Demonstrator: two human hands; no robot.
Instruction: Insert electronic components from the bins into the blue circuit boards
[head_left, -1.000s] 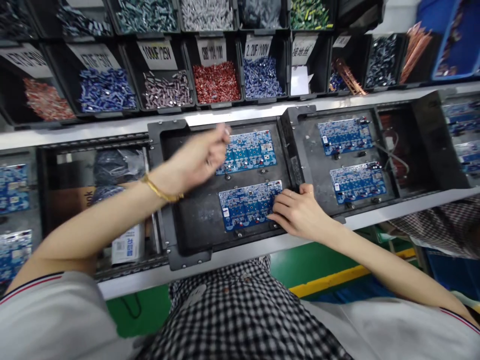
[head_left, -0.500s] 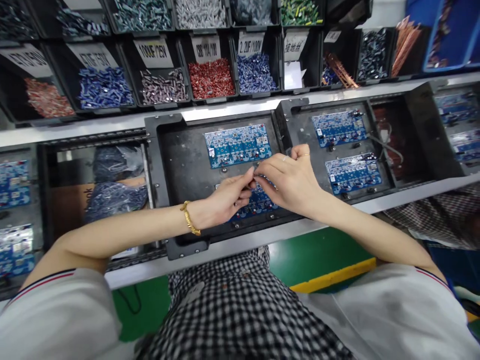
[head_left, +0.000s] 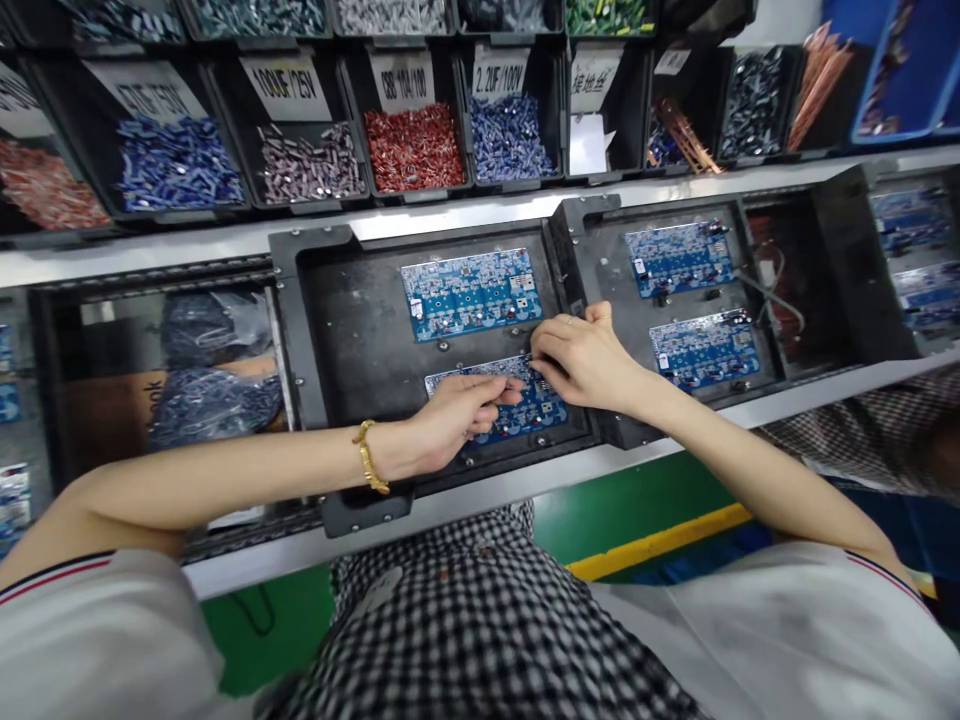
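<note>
My left hand (head_left: 463, 412) is over the left part of the lower blue circuit board (head_left: 525, 405), thumb and fingertips pinched together; anything between them is too small to name. At the upper right corner of that board, my right hand (head_left: 581, 358) has its fingers bent down and closed near the surface. What those fingertips hold, if anything, is hidden. Above both hands lies another blue circuit board (head_left: 472, 293), flat in the same black tray (head_left: 352, 330) and dotted with small components.
Labelled black bins of small components, including red ones (head_left: 415, 150) and blue ones (head_left: 512, 140), line the back. To the right, a neighbouring tray carries two blue boards (head_left: 679, 258). Bagged parts (head_left: 217, 400) lie at the left. A checked garment of another person shows at far right.
My hands have come apart from where their fingertips met. The right moved slightly right and down to the board's upper corner; the left lowered a little. The view has shifted slightly.
</note>
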